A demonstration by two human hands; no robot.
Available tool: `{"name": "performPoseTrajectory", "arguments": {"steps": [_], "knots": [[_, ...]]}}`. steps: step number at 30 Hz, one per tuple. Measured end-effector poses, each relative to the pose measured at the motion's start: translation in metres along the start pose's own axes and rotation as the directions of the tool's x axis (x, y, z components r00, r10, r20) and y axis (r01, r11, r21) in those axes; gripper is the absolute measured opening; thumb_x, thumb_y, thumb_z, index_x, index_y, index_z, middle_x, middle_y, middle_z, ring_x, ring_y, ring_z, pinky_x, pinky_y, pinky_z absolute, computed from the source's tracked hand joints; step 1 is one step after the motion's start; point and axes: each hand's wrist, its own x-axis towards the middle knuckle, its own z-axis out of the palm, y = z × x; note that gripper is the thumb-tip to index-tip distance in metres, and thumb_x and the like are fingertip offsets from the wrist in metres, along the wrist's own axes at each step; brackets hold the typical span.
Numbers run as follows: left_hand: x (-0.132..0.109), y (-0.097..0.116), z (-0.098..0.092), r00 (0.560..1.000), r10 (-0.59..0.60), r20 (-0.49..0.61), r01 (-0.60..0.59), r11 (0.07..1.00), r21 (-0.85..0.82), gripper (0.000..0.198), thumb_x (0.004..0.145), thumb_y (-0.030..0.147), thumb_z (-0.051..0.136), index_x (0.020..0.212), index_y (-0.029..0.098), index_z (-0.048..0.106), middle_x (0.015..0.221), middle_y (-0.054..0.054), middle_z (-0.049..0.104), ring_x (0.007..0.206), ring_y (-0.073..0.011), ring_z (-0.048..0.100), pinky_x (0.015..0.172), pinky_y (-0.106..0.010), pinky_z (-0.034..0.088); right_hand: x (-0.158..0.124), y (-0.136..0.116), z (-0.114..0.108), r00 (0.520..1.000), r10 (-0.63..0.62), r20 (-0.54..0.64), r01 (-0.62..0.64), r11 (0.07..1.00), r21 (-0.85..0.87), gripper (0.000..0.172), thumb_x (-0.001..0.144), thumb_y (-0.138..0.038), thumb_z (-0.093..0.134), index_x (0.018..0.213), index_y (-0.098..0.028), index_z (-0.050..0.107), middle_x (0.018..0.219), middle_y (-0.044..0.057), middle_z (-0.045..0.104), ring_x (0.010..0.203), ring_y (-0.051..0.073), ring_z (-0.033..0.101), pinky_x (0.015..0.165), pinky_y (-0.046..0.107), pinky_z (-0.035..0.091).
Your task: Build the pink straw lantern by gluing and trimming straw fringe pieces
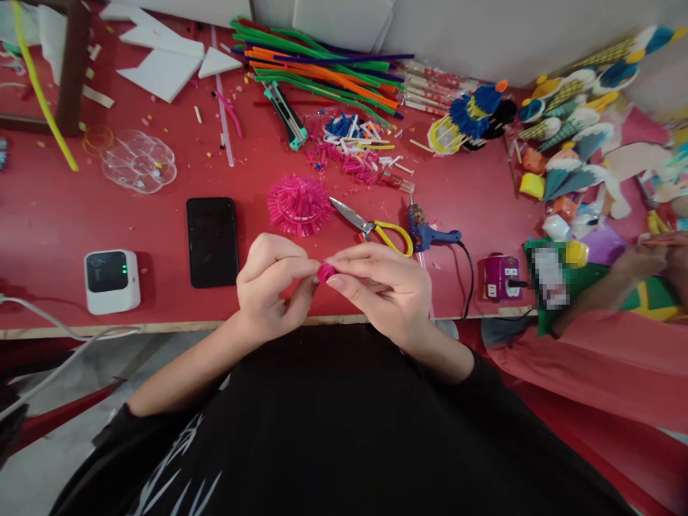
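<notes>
Between my two hands, near the table's front edge, is a small magenta coiled piece (325,272). My left hand (276,284) pinches it from the left with thumb and forefinger. My right hand (384,290) grips its right side, the fingers extended together over the thumb. A spiky pink pompom-like piece (299,205) sits on the red table (161,236) just beyond my left hand. Past my right hand lie scissors with yellow handles (395,236), partly open, and a blue glue gun (433,235) with a black cord.
A black phone (213,242) and a white device (112,281) lie on the left. Pipe cleaners (327,68), a cutter (284,115) and cut scraps (355,147) are farther back. At right are a purple socket box (502,278), paper cones (575,118) and another person's hands (645,258).
</notes>
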Motion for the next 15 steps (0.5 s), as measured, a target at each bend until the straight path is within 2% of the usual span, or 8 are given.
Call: {"name": "performPoseTrajectory", "arguments": {"steps": [3,6,8,11,15], "knots": [[0.003,0.004,-0.004,0.998,-0.032,0.050,0.035,0.998,-0.052,0.020,0.084,0.010,0.074,0.097,0.025,0.076,0.080,-0.003,0.070,0.074,-0.0170,0.067,0.068,-0.030,0.056,-0.002,0.001,0.001,0.996,-0.067,-0.059,0.066,0.998,-0.023,0.009,0.090,-0.020,0.076,0.098,-0.021,0.079,0.096,0.003,0.081,0.084,0.013,0.077,0.077,0.028,0.068],[0.007,0.013,-0.008,0.981,-0.152,0.119,0.172,0.970,-0.174,0.022,0.087,0.010,0.073,0.102,0.025,0.079,0.088,-0.004,0.075,0.079,-0.0150,0.071,0.071,-0.026,0.059,-0.004,0.007,0.001,0.965,-0.229,-0.127,0.216,0.971,-0.106,0.015,0.088,-0.017,0.078,0.103,-0.021,0.077,0.096,0.004,0.080,0.087,0.015,0.077,0.079,0.031,0.068],[0.008,0.021,-0.010,0.942,-0.286,0.174,0.325,0.906,-0.271,0.024,0.091,0.011,0.069,0.108,0.025,0.079,0.096,-0.005,0.078,0.086,-0.0145,0.074,0.078,-0.025,0.061,-0.005,0.011,-0.001,0.933,-0.339,-0.121,0.312,0.929,-0.200,0.021,0.088,-0.014,0.076,0.108,-0.022,0.076,0.101,0.005,0.080,0.092,0.017,0.077,0.082,0.034,0.068],[0.008,0.030,-0.012,0.852,-0.456,0.256,0.523,0.743,-0.418,0.023,0.097,0.016,0.066,0.113,0.026,0.080,0.106,-0.006,0.080,0.097,-0.0143,0.076,0.087,-0.025,0.062,-0.005,0.017,-0.005,0.876,-0.479,-0.049,0.446,0.845,-0.296,0.023,0.091,-0.012,0.070,0.112,-0.021,0.074,0.108,0.007,0.078,0.097,0.019,0.077,0.084,0.036,0.068],[0.007,0.033,-0.010,0.752,-0.588,0.297,0.641,0.549,-0.537,0.017,0.092,0.021,0.076,0.103,0.031,0.083,0.103,-0.002,0.083,0.095,-0.0130,0.078,0.087,-0.021,0.064,-0.004,0.020,-0.006,0.830,-0.558,-0.017,0.522,0.787,-0.330,0.017,0.093,-0.013,0.067,0.108,-0.017,0.073,0.106,0.010,0.076,0.096,0.020,0.077,0.083,0.035,0.069]]}}
